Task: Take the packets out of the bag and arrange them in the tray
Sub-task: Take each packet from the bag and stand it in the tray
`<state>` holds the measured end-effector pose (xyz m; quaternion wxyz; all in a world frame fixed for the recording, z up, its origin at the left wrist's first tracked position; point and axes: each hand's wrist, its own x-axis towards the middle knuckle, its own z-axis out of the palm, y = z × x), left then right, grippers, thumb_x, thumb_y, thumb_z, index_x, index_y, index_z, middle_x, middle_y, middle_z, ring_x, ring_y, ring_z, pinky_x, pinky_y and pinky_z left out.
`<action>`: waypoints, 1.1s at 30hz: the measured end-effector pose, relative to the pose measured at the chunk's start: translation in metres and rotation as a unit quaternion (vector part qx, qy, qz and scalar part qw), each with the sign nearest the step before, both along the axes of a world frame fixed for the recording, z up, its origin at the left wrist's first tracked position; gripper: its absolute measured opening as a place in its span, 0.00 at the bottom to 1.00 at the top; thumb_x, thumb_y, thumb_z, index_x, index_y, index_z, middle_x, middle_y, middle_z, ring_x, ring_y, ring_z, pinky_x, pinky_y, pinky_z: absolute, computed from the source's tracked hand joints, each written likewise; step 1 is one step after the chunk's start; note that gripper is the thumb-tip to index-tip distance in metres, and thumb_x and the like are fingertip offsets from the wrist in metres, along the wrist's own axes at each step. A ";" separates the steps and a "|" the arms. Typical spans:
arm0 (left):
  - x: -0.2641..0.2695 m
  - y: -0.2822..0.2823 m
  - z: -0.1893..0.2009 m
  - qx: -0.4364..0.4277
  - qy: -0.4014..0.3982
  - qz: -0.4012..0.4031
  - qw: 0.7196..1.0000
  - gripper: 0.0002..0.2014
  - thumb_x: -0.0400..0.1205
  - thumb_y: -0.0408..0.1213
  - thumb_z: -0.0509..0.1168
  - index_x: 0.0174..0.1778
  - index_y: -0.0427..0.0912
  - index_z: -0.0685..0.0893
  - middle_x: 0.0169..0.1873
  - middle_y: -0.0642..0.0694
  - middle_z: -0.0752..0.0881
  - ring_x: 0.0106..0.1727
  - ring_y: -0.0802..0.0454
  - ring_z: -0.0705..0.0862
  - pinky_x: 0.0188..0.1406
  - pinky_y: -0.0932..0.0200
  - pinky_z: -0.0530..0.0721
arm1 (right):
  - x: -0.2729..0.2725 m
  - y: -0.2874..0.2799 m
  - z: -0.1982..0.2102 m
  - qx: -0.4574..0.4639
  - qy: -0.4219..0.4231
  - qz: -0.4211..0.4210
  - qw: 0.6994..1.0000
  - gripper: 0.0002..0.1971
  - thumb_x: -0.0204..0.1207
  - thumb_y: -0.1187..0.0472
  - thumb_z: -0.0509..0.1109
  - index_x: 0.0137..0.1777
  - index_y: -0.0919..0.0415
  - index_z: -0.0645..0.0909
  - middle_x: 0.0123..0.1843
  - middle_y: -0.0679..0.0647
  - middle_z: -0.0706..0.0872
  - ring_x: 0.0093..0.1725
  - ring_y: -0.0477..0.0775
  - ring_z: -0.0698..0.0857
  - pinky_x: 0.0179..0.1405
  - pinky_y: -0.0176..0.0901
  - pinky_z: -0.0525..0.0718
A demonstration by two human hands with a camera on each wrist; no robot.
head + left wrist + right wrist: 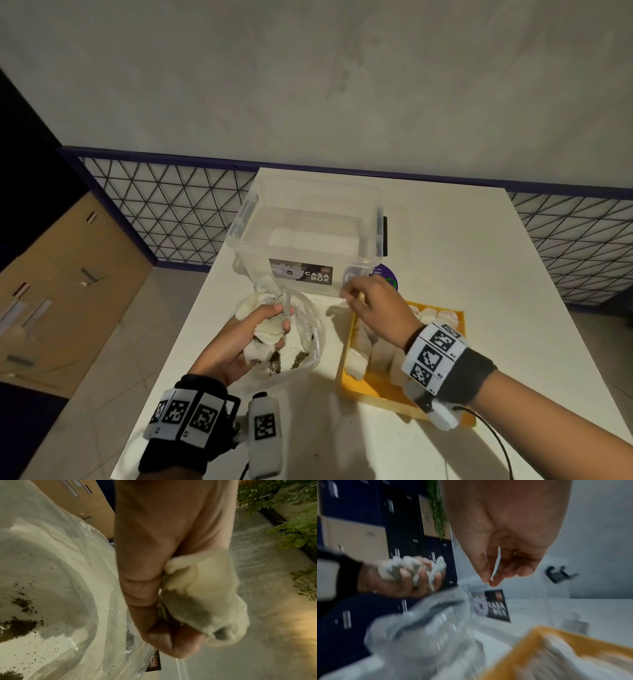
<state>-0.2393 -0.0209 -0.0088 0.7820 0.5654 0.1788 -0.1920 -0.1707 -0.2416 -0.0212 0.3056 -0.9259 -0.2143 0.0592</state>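
Late stage, we judge. Tray [346, 371] under our right hand [375, 310] already holds rows of packets [378, 353]. Left hand [253, 337] clenches a last bunch [204, 595] above the near-empty bag [308, 329]. Right fingers pinch a thin white strip [495, 563].

The tray [346, 380] is bright orange-yellow, and the packets [370, 353] in it are plain off-white. The bag [310, 315] is see-through plastic with dark brownish-green crumbs in it. The storage box [308, 219] is clear with a black and grey label in white lettering. The tabletop [479, 260] is white. The wristbands [435, 353] are black with black-and-white square codes.
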 end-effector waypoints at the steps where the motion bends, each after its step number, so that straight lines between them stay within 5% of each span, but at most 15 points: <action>1: 0.000 0.000 0.000 0.002 0.001 -0.002 1.000 0.10 0.79 0.40 0.64 0.49 0.38 0.86 0.32 0.43 0.80 0.24 0.51 0.75 0.19 0.64 0.70 | 0.000 0.009 0.012 0.041 0.010 0.014 0.999 0.09 0.81 0.60 0.63 0.56 0.55 0.82 0.50 0.47 0.84 0.50 0.45 0.75 0.47 0.35 0.71; 7: -0.003 -0.004 0.007 0.010 -0.013 -0.021 1.000 0.07 0.79 0.36 0.64 0.46 0.36 0.85 0.30 0.41 0.81 0.23 0.51 0.77 0.19 0.64 0.75 | 0.002 0.069 0.051 0.123 0.104 0.107 0.981 0.19 0.79 0.54 0.66 0.69 0.56 0.77 0.59 0.54 0.84 0.52 0.48 0.80 0.56 0.40 0.76; 13: -0.005 0.000 0.008 0.022 -0.021 -0.019 0.999 0.11 0.81 0.35 0.63 0.35 0.44 0.88 0.30 0.40 0.81 0.22 0.50 0.76 0.19 0.63 0.74 | 0.009 0.083 0.041 0.162 0.151 0.075 0.972 0.08 0.74 0.63 0.71 0.52 0.62 0.86 0.44 0.51 0.85 0.42 0.48 0.81 0.49 0.43 0.79; 19: -0.008 0.001 0.008 0.004 -0.011 -0.009 1.000 0.07 0.81 0.34 0.63 0.42 0.39 0.86 0.29 0.40 0.81 0.22 0.50 0.76 0.18 0.63 0.75 | 0.011 0.077 0.038 0.255 0.223 0.023 0.940 0.07 0.76 0.69 0.69 0.52 0.68 0.83 0.34 0.50 0.80 0.32 0.46 0.78 0.35 0.36 0.79; 23: -0.008 0.003 0.007 0.016 0.001 -0.001 1.000 0.06 0.81 0.36 0.63 0.47 0.37 0.83 0.30 0.41 0.81 0.22 0.50 0.76 0.16 0.63 0.72 | 0.009 0.075 0.038 0.302 0.267 0.010 0.915 0.08 0.76 0.74 0.66 0.45 0.60 0.78 0.37 0.54 0.78 0.32 0.50 0.79 0.36 0.38 0.83; 26: -0.006 0.005 0.007 0.030 -0.001 0.005 1.000 0.08 0.82 0.37 0.62 0.50 0.35 0.82 0.31 0.41 0.81 0.22 0.50 0.76 0.15 0.63 0.72 | 0.007 0.075 0.039 0.249 0.254 0.039 0.934 0.12 0.73 0.75 0.65 0.47 0.56 0.76 0.39 0.51 0.77 0.36 0.49 0.78 0.38 0.39 0.80; 30: -0.007 0.002 0.009 0.035 -0.009 0.015 0.999 0.07 0.82 0.33 0.62 0.52 0.34 0.80 0.31 0.38 0.80 0.21 0.49 0.76 0.17 0.64 0.73 | 0.007 0.076 0.047 0.147 0.200 0.109 0.963 0.28 0.71 0.71 0.66 0.69 0.48 0.71 0.46 0.50 0.75 0.43 0.52 0.77 0.49 0.45 0.78; 33: -0.007 0.000 0.012 0.041 -0.015 0.013 0.999 0.06 0.82 0.32 0.62 0.51 0.34 0.80 0.31 0.36 0.80 0.21 0.51 0.76 0.17 0.65 0.74 | 0.007 0.078 0.051 0.045 0.123 0.189 0.973 0.33 0.73 0.70 0.63 0.75 0.42 0.66 0.55 0.53 0.73 0.50 0.51 0.74 0.49 0.41 0.74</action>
